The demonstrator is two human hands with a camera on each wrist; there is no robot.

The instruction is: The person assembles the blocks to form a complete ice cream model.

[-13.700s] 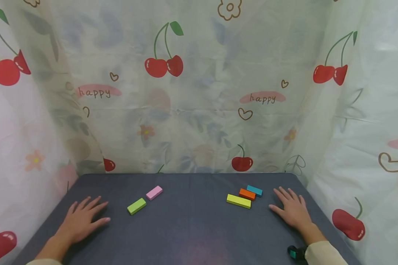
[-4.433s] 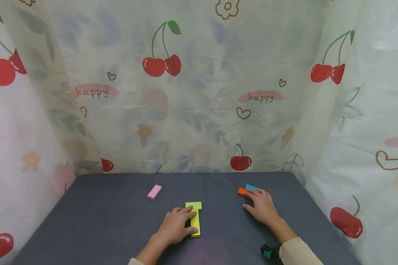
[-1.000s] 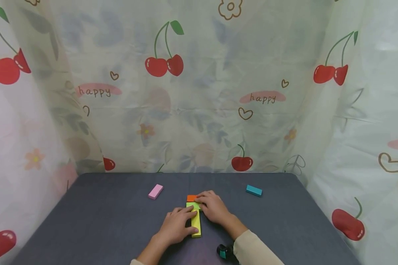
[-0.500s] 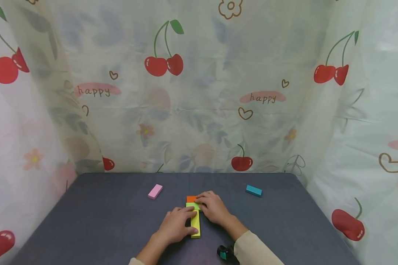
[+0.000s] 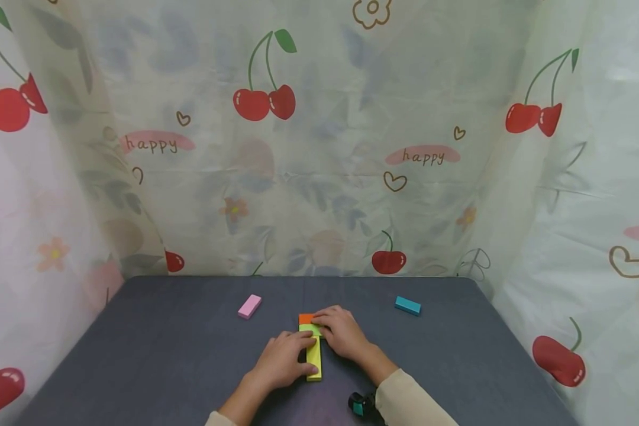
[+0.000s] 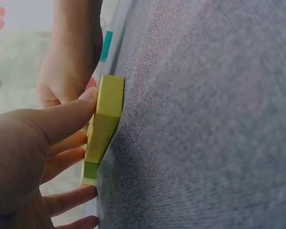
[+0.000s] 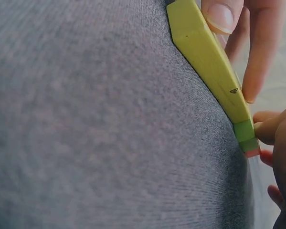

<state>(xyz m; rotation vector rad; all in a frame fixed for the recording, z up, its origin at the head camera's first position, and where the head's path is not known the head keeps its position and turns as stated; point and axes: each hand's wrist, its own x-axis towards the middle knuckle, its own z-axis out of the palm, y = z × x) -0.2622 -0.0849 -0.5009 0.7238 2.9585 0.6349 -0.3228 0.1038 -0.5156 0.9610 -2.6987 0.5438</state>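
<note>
Barely anything shifts from half a second back: both hands sit where they were, and the row of blocks in the middle of the dark grey table [image 5: 154, 355] stays put. Against the much earlier picture the difference is big, though. Green, yellow and orange pieces that lay scattered left and right are now gathered at the centre.

Left hand [image 5: 282, 361] lies flat beside the yellow block [image 5: 313, 358], thumb at its near end and a fingertip up at the green block [image 5: 310, 329], fingers straight and pressing rather than wrapping. The left wrist view shows that thumb [image 6: 61, 121] laid along the yellow block's [image 6: 104, 121] side edge.

Right hand [image 5: 341, 332] covers the far end of the row, its fingertips on the orange block [image 5: 306, 319], which butts against the green one. From the right wrist view, curled fingers [image 7: 271, 125] close in on the green and reddish end of the line; it reads as a light pinch on that orange piece.

So the three blocks touch end to end, running away from the person, and by my judgement the hands are just squaring them up.

Pink block [image 5: 249, 306] waits well apart at the left, teal block [image 5: 407, 305] well apart at the right, both untouched.
</note>
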